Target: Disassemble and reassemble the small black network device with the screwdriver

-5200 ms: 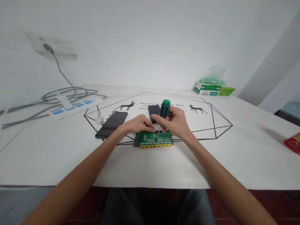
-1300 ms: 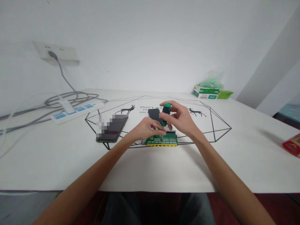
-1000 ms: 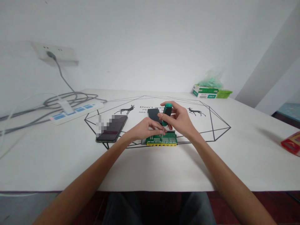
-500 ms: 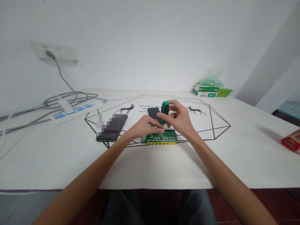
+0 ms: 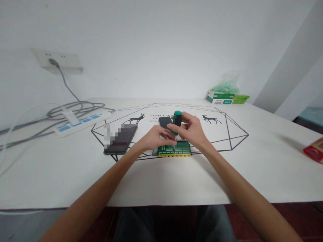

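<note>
A green-and-black screwdriver stands nearly upright, its handle in the closed fingers of my right hand. Its thin metal shaft points down at a green circuit board with a yellow strip along its near edge. My left hand reaches in from the left, thumb and fingertips pinched around the lower shaft just above the board. Those fingertips cover part of the board. A dark flat rectangular piece lies behind the hands, partly hidden by them.
A smartphone lies left of the board. Further left are a white power strip and coiled grey cables. Green-and-white boxes with a plastic bag sit at the back right. A red box is at the right edge.
Both hands and the screwdriver hold nearly the same place over the board. The screwdriver handle sits very slightly lower, and the right fingers have shifted a little around it.
</note>
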The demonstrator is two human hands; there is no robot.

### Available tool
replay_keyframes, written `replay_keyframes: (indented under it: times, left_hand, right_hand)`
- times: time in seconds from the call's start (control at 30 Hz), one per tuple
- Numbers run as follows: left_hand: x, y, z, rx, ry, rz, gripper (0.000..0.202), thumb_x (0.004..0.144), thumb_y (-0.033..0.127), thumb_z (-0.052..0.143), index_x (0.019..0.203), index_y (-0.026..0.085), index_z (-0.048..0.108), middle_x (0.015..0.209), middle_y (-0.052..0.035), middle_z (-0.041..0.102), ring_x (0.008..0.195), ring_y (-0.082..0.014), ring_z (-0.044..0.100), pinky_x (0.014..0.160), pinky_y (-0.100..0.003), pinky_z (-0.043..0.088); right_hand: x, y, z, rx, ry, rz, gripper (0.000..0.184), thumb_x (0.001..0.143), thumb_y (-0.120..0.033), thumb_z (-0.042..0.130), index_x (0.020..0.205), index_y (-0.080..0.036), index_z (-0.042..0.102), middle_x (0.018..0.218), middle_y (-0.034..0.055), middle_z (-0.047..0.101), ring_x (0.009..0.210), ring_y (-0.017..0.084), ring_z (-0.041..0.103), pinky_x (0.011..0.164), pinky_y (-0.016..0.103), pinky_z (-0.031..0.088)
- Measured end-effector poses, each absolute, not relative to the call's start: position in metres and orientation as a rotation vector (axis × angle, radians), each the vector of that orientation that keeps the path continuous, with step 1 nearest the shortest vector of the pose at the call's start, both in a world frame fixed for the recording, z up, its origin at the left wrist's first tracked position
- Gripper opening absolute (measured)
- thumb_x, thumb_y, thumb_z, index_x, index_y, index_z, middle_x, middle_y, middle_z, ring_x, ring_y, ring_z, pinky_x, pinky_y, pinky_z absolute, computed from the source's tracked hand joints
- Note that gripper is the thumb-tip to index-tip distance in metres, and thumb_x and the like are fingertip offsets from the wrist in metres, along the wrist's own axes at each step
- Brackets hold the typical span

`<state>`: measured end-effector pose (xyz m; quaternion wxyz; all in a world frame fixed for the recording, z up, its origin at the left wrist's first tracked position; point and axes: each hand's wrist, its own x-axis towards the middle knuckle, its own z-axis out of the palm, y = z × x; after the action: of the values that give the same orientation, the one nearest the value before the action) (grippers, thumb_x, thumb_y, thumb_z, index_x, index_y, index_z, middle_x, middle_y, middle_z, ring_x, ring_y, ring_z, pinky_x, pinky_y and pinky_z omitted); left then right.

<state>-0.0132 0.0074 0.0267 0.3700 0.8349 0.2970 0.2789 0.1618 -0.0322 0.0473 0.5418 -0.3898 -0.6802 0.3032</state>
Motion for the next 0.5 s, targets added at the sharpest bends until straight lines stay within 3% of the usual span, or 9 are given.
replay_keyframes:
  times: [0.27,0.5]
  left_hand:
    - [-0.0134,0.0059,0.0314,2.183,0.646,0.616,0.020,0.080,0.035,0.070,0.088,0.018,0.078,0.089,-0.0056,0.077,0.086,-0.0175,0.069,0.082,-0.030,0.052]
    - [-0.0123,0.0075,0.0288,2.148,0.724,0.689,0.022,0.073,0.036,0.076,0.077,0.015,0.076,0.077,-0.0057,0.074,0.074,-0.0159,0.065,0.073,-0.029,0.050]
  right_hand:
    - [0.1626,-0.0296,0.0423,-0.972,-1.617,0.667,0.038,0.070,-0.050,0.077,0.089,-0.019,0.064,0.063,-0.0038,0.057,0.041,0.005,0.039,0.038,0.023,0.029]
    - [0.1619,-0.0297,0.0419,-0.910,-1.624,0.714,0.039,0.070,-0.048,0.078,0.093,-0.020,0.063,0.069,-0.0031,0.059,0.044,0.005,0.041,0.038,0.022,0.030]
